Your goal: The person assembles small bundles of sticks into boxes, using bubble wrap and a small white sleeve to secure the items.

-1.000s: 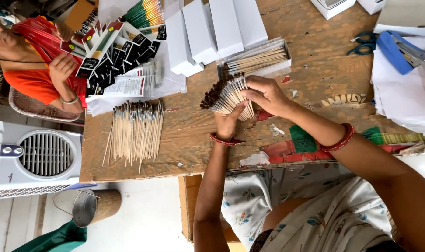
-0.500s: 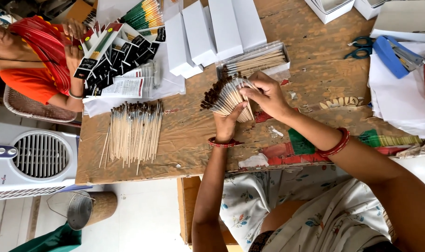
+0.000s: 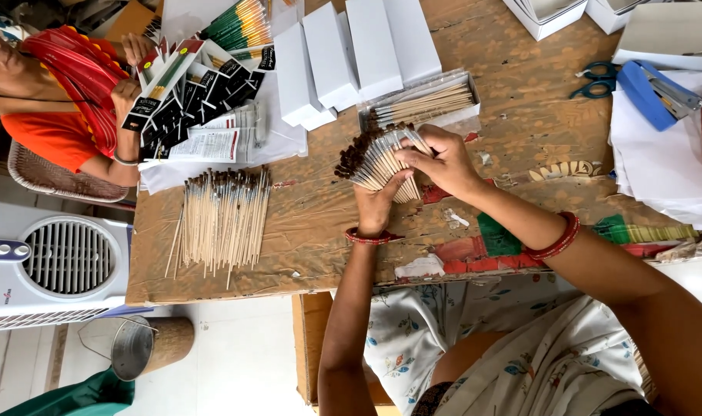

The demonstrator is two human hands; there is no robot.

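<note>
Over the last second the fanned bundle of paintbrushes [image 3: 378, 160] has stayed mid-worktop, near its far edge, left hand [image 3: 382, 204] closed beneath it, right hand [image 3: 441, 160] pinching handles, so sorting continues.

free: bare tabletop [image 3: 520, 131] between tray and scissors, and a strip between loose brushes and hands | blocked left: loose brushes [image 3: 220, 219] | blocked above: brush tray [image 3: 424, 104], white boxes [image 3: 351, 50] | blocked right: scissors [image 3: 597, 81], stapler [image 3: 658, 92], paper stack [image 3: 667, 166] | far left: co-worker's hand [image 3: 124, 96] over packets [image 3: 185, 92]
</note>
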